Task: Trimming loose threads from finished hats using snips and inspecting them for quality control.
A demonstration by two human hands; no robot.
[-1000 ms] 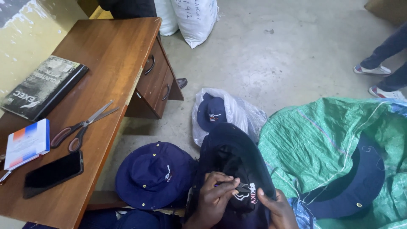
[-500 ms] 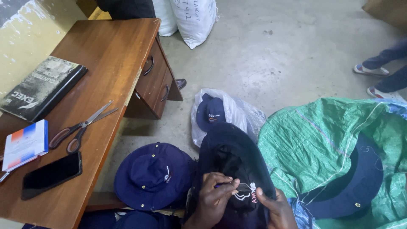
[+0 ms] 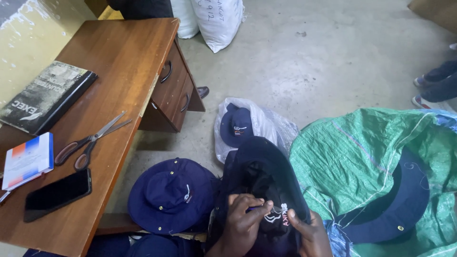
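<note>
We see the left hand (image 3: 245, 221) curled, its fingertips pinched on a thin blue tool whose kind we cannot tell, pressed to the dark navy cloth hat (image 3: 259, 185) turned inside out low in the frame. The right hand (image 3: 307, 231) has its thumb and fingers closed on the same hat's fabric, just beside the white embroidered emblem (image 3: 275, 215). The hat lies under both hands, between two other hats.

Just left of it rests a navy bucket hat with metal eyelets (image 3: 172, 195), brim up against the held hat. Behind, on the concrete floor, a clear plastic bag (image 3: 271, 126) holds another navy hat (image 3: 236, 126). To the right a green woven sack (image 3: 362, 157) spreads wide, with a navy hat brim (image 3: 400, 204) showing at its opening.

On the left stands a brown wooden desk with drawers (image 3: 133, 57). On it lie a black book (image 3: 45, 97), scissors with dark red handles (image 3: 88, 143), a small white, blue and orange booklet (image 3: 26, 159) and a black phone (image 3: 57, 194). White sacks (image 3: 216, 19) stand at the far end, and another person's feet (image 3: 435, 85) show at the right edge.
</note>
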